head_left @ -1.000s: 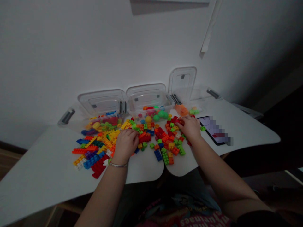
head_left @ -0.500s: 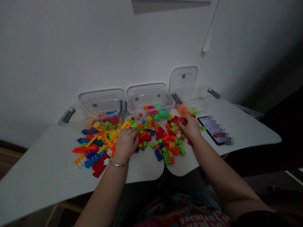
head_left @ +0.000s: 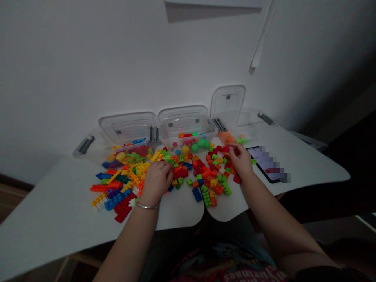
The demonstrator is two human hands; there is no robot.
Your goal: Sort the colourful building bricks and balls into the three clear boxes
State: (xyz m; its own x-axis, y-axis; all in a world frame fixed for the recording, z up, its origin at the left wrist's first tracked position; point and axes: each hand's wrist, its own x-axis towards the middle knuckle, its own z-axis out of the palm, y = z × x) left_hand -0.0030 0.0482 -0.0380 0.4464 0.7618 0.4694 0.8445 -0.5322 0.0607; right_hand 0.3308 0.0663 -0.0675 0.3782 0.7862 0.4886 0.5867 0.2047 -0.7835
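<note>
Red plastic bricks (head_left: 225, 149) lie directly under the curled fingers (head_left: 235, 149) of the right hand (head_left: 241, 160). That hand is palm down and partly closed, with the fingertips at the bricks; whether it grips one cannot be told from this view.

Left hand (head_left: 157, 182) also palm down, resting over the left part of the spread, fingers (head_left: 166, 167) bent and close together. Fingertips are at the edge of a red brick cluster (head_left: 180, 171), just beside it or touching. No held brick is visible; grip cannot be told. A metal bracelet (head_left: 147, 205) circles the left wrist.

Loose bricks in red, yellow, orange, green, blue, purple and white form two spreads: a left brick spread (head_left: 123, 184) around and beyond the left hand, and a right brick spread (head_left: 213, 176) below and beside the right hand. The two meet near the middle.

Behind them, three clear plastic boxes stand in a row with lids open. Left box (head_left: 126, 150) holds mixed bricks, middle box (head_left: 188, 143) holds coloured balls, and right box (head_left: 227, 133) holds orange and green pieces. All stand on a white table (head_left: 58, 196). A phone (head_left: 258, 164) lies face up just right of the right hand, its screen partly blurred out.
</note>
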